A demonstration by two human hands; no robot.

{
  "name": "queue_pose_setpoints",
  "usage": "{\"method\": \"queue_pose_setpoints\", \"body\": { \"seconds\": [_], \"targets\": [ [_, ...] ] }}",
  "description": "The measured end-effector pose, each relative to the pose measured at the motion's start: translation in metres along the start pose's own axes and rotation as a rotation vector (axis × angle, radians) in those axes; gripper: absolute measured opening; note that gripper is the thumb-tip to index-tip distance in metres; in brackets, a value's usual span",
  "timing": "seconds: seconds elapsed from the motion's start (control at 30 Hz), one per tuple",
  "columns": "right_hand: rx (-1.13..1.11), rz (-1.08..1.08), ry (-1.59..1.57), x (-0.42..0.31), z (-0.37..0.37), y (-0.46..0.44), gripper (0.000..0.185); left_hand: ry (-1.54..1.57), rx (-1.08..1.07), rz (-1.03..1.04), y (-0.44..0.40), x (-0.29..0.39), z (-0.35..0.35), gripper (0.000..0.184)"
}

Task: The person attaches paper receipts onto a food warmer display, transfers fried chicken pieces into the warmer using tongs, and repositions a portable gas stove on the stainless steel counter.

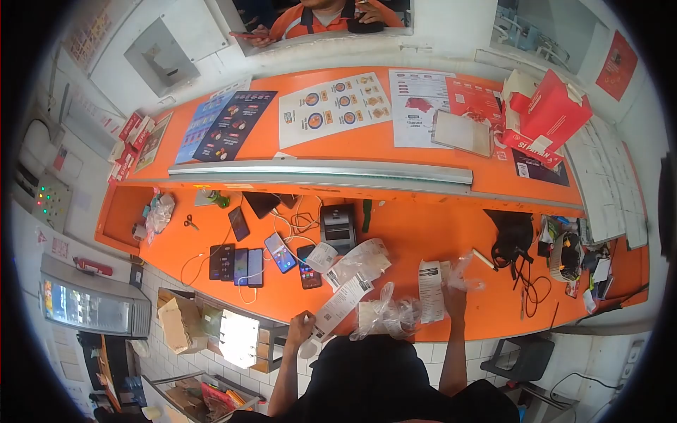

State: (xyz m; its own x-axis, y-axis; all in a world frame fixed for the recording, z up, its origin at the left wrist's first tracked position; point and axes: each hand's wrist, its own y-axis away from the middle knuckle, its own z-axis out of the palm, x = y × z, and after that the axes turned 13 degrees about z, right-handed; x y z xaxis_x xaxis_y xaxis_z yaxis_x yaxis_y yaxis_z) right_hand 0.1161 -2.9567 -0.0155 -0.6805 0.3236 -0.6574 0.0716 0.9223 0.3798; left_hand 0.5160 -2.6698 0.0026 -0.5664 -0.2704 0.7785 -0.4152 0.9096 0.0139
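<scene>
My left hand (302,326) is closed at the lower end of a long printed receipt (343,304), near the counter's front edge. The strip slants up to a heap of curled receipt paper (361,262) below a black receipt printer (338,227). My right hand (455,299) is closed at a crumpled clear plastic bag (467,273); its fingertips are partly hidden. Beside that hand lies another printed receipt (431,290). Between my hands, against my body, sits a clear plastic bag with something pale inside (386,315).
Several phones (281,252) with tangled cables lie left of the printer. A black bag (510,238) and a pen holder (565,257) stand at right. A raised shelf (261,151) carries menus and red boxes (550,113). Another person (331,20) is behind the window.
</scene>
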Motion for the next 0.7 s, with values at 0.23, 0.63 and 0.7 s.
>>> {"method": "queue_pose_setpoints", "body": {
  "seconds": [0.23,0.63,0.7],
  "targets": [
    [-0.036,-0.264,0.191,0.06,0.027,-0.035,0.02,-0.077,0.019,0.099,-0.007,-0.023,0.014,0.007],
    [0.073,-0.248,-0.587,0.091,0.036,0.035,0.07,0.006,-0.072,-0.278,0.022,0.017,0.001,0.022],
    [0.095,-0.216,-0.563,0.085,0.04,0.036,0.072,-0.01,-0.072,-0.27,0.023,0.017,0.001,0.023]
  ]
}}
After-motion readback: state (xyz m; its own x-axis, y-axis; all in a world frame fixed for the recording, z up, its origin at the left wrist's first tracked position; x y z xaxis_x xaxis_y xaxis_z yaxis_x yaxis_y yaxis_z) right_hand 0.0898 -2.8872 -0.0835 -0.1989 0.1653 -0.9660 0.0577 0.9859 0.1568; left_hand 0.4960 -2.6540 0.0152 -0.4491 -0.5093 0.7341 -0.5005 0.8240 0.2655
